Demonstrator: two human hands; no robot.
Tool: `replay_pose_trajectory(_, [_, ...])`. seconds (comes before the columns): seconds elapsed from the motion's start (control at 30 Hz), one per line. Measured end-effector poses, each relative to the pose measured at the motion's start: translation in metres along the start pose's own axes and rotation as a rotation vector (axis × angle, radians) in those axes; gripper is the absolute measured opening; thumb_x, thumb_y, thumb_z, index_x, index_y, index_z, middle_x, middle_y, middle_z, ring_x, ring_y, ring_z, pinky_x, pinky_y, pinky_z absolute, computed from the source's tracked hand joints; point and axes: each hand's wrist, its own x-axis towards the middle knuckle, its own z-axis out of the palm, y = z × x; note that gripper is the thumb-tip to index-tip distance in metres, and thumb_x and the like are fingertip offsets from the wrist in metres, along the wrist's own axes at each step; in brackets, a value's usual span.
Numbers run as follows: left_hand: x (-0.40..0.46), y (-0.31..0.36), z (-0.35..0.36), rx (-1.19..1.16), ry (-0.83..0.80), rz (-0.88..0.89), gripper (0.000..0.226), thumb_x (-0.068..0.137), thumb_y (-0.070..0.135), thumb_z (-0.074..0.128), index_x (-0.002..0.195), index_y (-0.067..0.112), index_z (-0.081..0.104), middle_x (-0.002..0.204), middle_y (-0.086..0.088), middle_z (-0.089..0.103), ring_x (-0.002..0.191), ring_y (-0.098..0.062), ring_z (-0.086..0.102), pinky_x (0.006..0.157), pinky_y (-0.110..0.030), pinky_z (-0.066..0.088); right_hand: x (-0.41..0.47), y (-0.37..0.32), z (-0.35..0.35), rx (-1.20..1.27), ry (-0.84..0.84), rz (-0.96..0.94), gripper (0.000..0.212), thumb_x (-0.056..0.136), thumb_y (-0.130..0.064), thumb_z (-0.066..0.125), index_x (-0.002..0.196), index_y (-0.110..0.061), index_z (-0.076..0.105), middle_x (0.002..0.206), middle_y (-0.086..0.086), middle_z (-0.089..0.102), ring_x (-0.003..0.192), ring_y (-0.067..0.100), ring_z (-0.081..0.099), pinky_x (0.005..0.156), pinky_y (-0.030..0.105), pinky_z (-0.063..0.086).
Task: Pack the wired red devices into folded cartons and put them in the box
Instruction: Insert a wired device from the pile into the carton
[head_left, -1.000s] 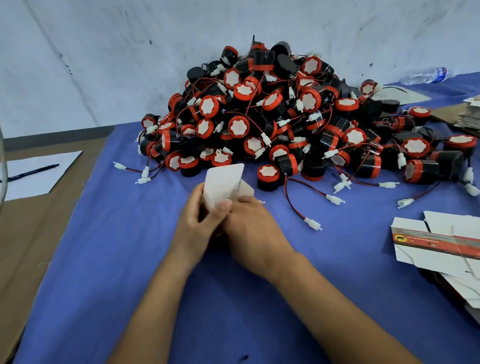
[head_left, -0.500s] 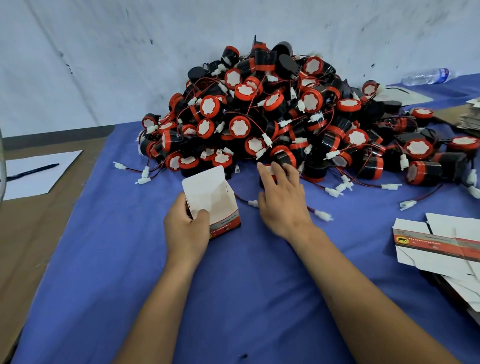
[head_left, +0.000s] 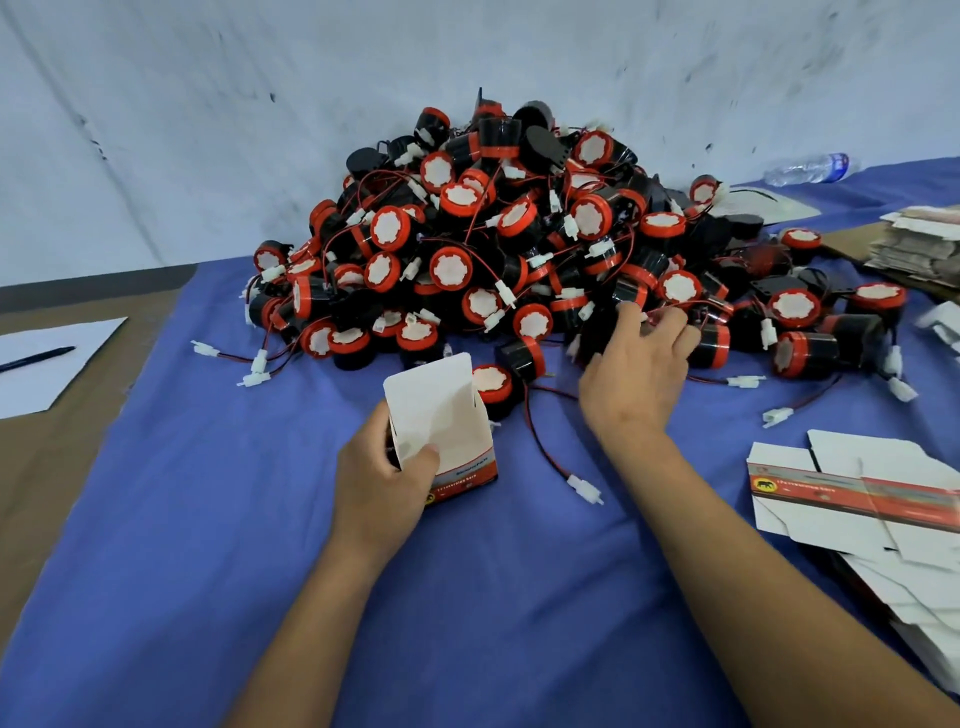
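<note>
A big pile of red-and-black wired devices (head_left: 493, 234) lies on the blue cloth (head_left: 208, 519) against the wall. My left hand (head_left: 379, 483) grips a folded white carton (head_left: 441, 415) that stands upright with its top flap open. One loose device (head_left: 491, 382) lies just behind the carton, and its red wire runs to a white connector (head_left: 584, 488). My right hand (head_left: 634, 374) is at the pile's front edge, right of the carton, with its fingers curled over a black-bodied device there. That device is mostly hidden under the hand.
Flat unfolded cartons (head_left: 857, 499) lie at the right edge of the cloth. Another stack of flat cartons (head_left: 919, 249) sits at the far right, with a water bottle (head_left: 810, 167) behind it. A sheet of paper (head_left: 47, 374) with a pen (head_left: 36, 358) lies on the left.
Both hands were folding the carton together. The left hand now holds it upright alone, while the right hand has moved right and forward into the pile and curled onto a device.
</note>
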Motion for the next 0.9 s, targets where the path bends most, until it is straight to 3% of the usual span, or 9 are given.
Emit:
replay_pose_trajectory(0.1, [0.000, -0.001, 0.004, 0.033, -0.042, 0.035, 0.032, 0.077, 0.026, 0.060, 0.105, 0.042, 0.061, 0.096, 0.034, 0.068, 0.091, 0.006, 0.065, 0.062, -0.009, 0.048, 0.015, 0.017, 0.000, -0.065, -0.190, -0.095, 0.082, 0.085, -0.034, 0.077, 0.154, -0.030, 0.033, 0.154, 0.019, 0.026, 0.139, 0.044, 0.026, 0.105, 0.056, 0.039])
replay_pose_trajectory(0.2, [-0.001, -0.001, 0.008, 0.075, -0.074, 0.051, 0.027, 0.080, 0.030, 0.062, 0.103, 0.045, 0.060, 0.096, 0.041, 0.066, 0.092, 0.012, 0.063, 0.063, -0.006, 0.046, 0.017, 0.016, 0.003, -0.160, -0.329, -0.209, 0.076, 0.084, -0.062, 0.072, 0.149, -0.035, 0.043, 0.151, 0.016, 0.031, 0.140, 0.046, 0.022, 0.105, 0.059, 0.041])
replay_pose_trajectory(0.3, [-0.003, 0.001, 0.010, 0.104, -0.071, 0.076, 0.026, 0.082, 0.032, 0.063, 0.105, 0.044, 0.060, 0.093, 0.047, 0.063, 0.092, 0.016, 0.061, 0.062, -0.003, 0.044, 0.013, 0.007, -0.002, -0.137, -0.317, -0.218, 0.062, 0.081, -0.056, 0.078, 0.132, -0.030, 0.055, 0.141, 0.014, 0.039, 0.130, 0.045, 0.031, 0.097, 0.055, 0.046])
replay_pose_trajectory(0.4, [-0.005, 0.002, 0.010, 0.115, -0.049, 0.066, 0.026, 0.080, 0.038, 0.060, 0.104, 0.045, 0.059, 0.096, 0.031, 0.069, 0.094, 0.006, 0.064, 0.065, -0.010, 0.046, 0.011, 0.006, -0.010, -0.157, -0.311, -0.244, 0.059, 0.080, -0.049, 0.080, 0.126, -0.022, 0.056, 0.133, 0.013, 0.047, 0.122, 0.042, 0.037, 0.090, 0.051, 0.047])
replay_pose_trajectory(0.6, [-0.004, 0.002, 0.009, 0.122, -0.056, 0.043, 0.025, 0.079, 0.038, 0.060, 0.102, 0.047, 0.059, 0.097, 0.024, 0.069, 0.094, 0.003, 0.065, 0.064, -0.007, 0.045, 0.007, 0.019, -0.035, -0.020, -0.163, -0.213, 0.062, 0.089, -0.070, 0.059, 0.122, -0.018, 0.062, 0.137, 0.004, 0.051, 0.135, 0.035, 0.030, 0.111, 0.057, 0.027])
replay_pose_trajectory(0.67, [-0.003, 0.001, 0.008, 0.123, -0.058, 0.028, 0.025, 0.079, 0.039, 0.060, 0.103, 0.047, 0.059, 0.098, 0.022, 0.070, 0.095, 0.002, 0.065, 0.064, -0.010, 0.046, -0.002, 0.013, -0.044, 0.233, -0.086, -0.278, 0.055, 0.089, -0.066, 0.064, 0.119, -0.020, 0.062, 0.139, 0.001, 0.049, 0.138, 0.031, 0.032, 0.113, 0.054, 0.026])
replay_pose_trajectory(0.73, [-0.003, 0.000, 0.007, 0.123, -0.049, 0.015, 0.024, 0.079, 0.040, 0.059, 0.103, 0.045, 0.060, 0.098, 0.020, 0.070, 0.094, -0.001, 0.065, 0.064, -0.012, 0.048, -0.011, -0.002, -0.054, 0.839, -0.169, -0.218, 0.045, 0.096, -0.054, 0.062, 0.119, -0.015, 0.062, 0.122, -0.002, 0.064, 0.122, 0.023, 0.055, 0.104, 0.050, 0.043])
replay_pose_trajectory(0.83, [-0.003, -0.002, 0.005, 0.144, -0.018, 0.016, 0.030, 0.079, 0.039, 0.058, 0.107, 0.030, 0.066, 0.098, 0.016, 0.071, 0.091, -0.005, 0.066, 0.066, -0.023, 0.053, -0.026, -0.028, -0.074, 1.850, -0.698, 0.296, 0.065, 0.105, -0.062, 0.033, 0.124, -0.007, 0.063, 0.114, 0.011, 0.072, 0.095, 0.025, 0.071, 0.082, 0.041, 0.060])
replay_pose_trajectory(0.9, [-0.003, -0.002, 0.003, 0.170, 0.014, 0.019, 0.029, 0.079, 0.040, 0.058, 0.103, 0.028, 0.066, 0.093, 0.015, 0.070, 0.087, -0.006, 0.065, 0.063, -0.024, 0.051, -0.031, -0.033, -0.085, 1.985, -0.920, 0.417, 0.078, 0.098, -0.072, 0.030, 0.127, -0.007, 0.060, 0.115, 0.015, 0.070, 0.086, 0.024, 0.068, 0.058, 0.027, 0.055])
